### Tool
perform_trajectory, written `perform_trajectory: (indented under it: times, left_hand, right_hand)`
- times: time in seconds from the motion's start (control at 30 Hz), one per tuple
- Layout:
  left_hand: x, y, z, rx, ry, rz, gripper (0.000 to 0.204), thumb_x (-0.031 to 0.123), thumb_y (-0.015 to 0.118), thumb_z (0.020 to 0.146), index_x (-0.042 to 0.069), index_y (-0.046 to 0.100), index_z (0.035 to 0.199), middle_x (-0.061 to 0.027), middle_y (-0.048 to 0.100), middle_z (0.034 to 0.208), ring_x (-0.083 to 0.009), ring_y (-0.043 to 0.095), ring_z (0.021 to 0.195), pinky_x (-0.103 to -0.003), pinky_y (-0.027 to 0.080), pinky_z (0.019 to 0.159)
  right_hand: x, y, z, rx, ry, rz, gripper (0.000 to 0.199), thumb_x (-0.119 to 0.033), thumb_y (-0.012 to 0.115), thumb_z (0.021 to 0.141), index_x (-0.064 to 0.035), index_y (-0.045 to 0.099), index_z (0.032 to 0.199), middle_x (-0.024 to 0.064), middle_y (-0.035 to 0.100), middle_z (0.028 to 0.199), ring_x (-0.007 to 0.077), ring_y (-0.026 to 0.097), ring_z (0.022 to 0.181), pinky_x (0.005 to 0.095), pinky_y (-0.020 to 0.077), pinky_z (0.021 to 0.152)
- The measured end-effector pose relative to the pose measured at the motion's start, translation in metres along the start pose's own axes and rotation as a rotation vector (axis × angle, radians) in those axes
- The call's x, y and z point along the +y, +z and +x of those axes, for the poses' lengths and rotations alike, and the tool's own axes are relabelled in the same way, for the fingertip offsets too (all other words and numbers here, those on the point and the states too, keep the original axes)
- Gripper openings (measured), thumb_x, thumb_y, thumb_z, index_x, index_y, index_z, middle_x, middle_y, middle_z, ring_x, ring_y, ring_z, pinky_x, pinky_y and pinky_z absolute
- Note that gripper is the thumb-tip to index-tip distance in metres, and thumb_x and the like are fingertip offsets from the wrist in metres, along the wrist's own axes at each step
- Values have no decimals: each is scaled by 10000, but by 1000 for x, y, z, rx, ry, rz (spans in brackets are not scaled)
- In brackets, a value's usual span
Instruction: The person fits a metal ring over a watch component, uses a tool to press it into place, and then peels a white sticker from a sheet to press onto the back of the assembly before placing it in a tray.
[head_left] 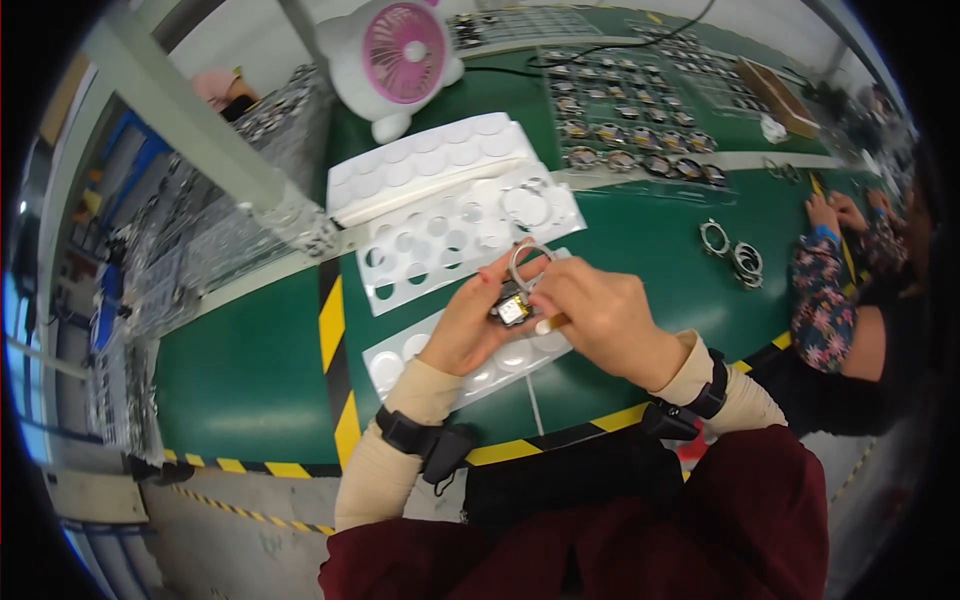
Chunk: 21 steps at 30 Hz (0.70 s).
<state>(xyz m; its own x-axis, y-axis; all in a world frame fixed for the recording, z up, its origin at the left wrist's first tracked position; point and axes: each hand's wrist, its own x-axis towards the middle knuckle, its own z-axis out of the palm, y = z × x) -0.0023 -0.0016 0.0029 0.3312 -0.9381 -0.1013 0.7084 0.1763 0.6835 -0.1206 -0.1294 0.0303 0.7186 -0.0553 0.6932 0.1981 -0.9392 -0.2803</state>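
Observation:
My left hand [462,328] is closed around a small black part with a shiny silver-yellow face [512,309]. Above that part a thin silver metal ring [519,268] stands tilted, pinched in the fingers of my right hand [612,312]. A short whitish stick-like end [551,324] shows under the right fingers; what it belongs to is hidden. Beneath both hands lies a sheet of round white stickers [384,372]. Just beyond them is a second white sheet with round cut-outs [386,303], some discs lying loose on it.
A white-and-pink fan [388,60] stands behind a stack of white disc sheets [425,165]. Several metal rings [745,262] lie to the right. Clear trays of round parts [630,120] fill the back. A co-worker's hands [835,212] are at the right; a pale post [190,120] rises at left.

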Motion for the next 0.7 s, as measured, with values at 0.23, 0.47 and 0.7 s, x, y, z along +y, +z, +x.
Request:
perform_trajectory:
  times: [0.23, 0.47, 0.7]
  left_hand:
    - [13, -11, -4, 112, -20, -30, 663, 572, 281, 885, 80, 346, 1324, -48, 536, 1114, -142, 534, 946, -307, 462, 795]
    - [20, -9, -5, 125, -42, -14, 675, 594, 231, 887, 96, 358, 1324, -11, 540, 1029, -110, 508, 881, -273, 414, 733]
    - [21, -2, 0, 250, -73, 37, 610, 546, 257, 911, 109, 366, 1322, 4, 537, 1025, -105, 499, 880, -287, 403, 724]
  right_hand:
    - [-6, 22, 25, -36, -22, 195, 189, -37, 661, 707, -41, 604, 887, 82, 577, 830, 226, 572, 577, 288, 438, 475]
    - [-3, 30, 40, -276, 139, 299, 172, -39, 596, 751, -39, 612, 923, 101, 596, 783, 256, 570, 577, 320, 437, 501]
    - [8, 40, 37, -282, 100, 316, 126, -42, 576, 771, -40, 614, 891, 100, 594, 694, 255, 581, 567, 318, 440, 490]
